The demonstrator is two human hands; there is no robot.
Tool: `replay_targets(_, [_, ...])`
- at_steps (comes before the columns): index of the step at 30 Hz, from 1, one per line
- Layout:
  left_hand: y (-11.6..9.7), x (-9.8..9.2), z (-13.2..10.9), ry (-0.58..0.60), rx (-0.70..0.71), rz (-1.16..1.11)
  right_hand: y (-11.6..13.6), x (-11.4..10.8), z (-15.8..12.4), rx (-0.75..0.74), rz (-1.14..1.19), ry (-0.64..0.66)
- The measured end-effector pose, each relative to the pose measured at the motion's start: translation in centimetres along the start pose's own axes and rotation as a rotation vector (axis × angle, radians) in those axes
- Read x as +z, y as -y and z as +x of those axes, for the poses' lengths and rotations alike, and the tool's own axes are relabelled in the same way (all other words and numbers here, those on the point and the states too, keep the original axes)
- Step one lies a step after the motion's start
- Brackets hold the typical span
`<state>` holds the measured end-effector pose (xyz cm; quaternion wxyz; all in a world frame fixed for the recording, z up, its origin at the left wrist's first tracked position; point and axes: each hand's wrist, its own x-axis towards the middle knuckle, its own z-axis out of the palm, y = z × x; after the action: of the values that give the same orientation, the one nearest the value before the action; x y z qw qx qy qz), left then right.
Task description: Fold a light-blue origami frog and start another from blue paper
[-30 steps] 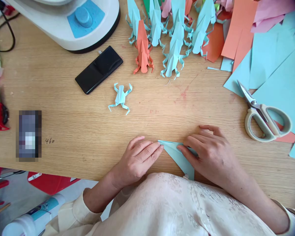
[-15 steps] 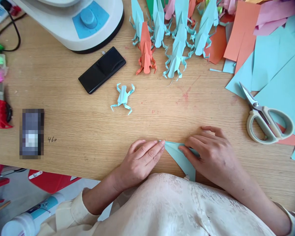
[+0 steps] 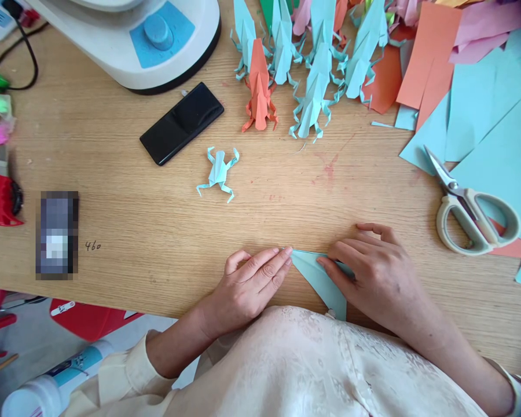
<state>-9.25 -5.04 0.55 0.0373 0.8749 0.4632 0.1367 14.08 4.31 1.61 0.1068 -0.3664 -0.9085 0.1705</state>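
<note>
A folded sheet of light blue paper (image 3: 325, 281) lies at the table's front edge, against my clothing. My left hand (image 3: 254, 284) presses its fingertips together on the paper's pointed left corner. At the other end, my right hand (image 3: 369, 272) grips the paper between thumb and curled fingers, along the folded upper edge. Part of the paper is hidden under this hand. Beyond my hands lies a small light blue origami frog (image 3: 217, 169), legs spread. Several light blue paper figures (image 3: 313, 98) and an orange paper figure (image 3: 259, 90) stand farther back.
Scissors (image 3: 455, 194) lie partly open on the right, by loose blue paper sheets (image 3: 495, 150) and orange paper (image 3: 429, 52). A black phone (image 3: 182, 124) lies near a white machine with a blue knob (image 3: 158, 30). A red-handled cutter (image 3: 0, 197) is at far left.
The whole view has shifted very slightly. Both hands and the paper keep practically the same position, with the left little finger drawn in a touch.
</note>
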Motion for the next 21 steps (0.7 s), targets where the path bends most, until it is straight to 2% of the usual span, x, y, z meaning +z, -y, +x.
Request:
replay_targets(4, [-0.22, -0.17, 0.09, 0.028, -0.039, -0.006, -0.03, 0.0, 0.0, -0.003, -0.004, 0.002])
replay_targets(9, [-0.03, -0.04, 0.07, -0.005, -0.012, -0.006, -0.02, -0.01, 0.01, 0.002, -0.003, 0.016])
replay_targets(21, [-0.35, -0.13, 0.32, 0.008, -0.066, -0.031, 0.03, -0.05, 0.03, 0.007, -0.013, 0.021])
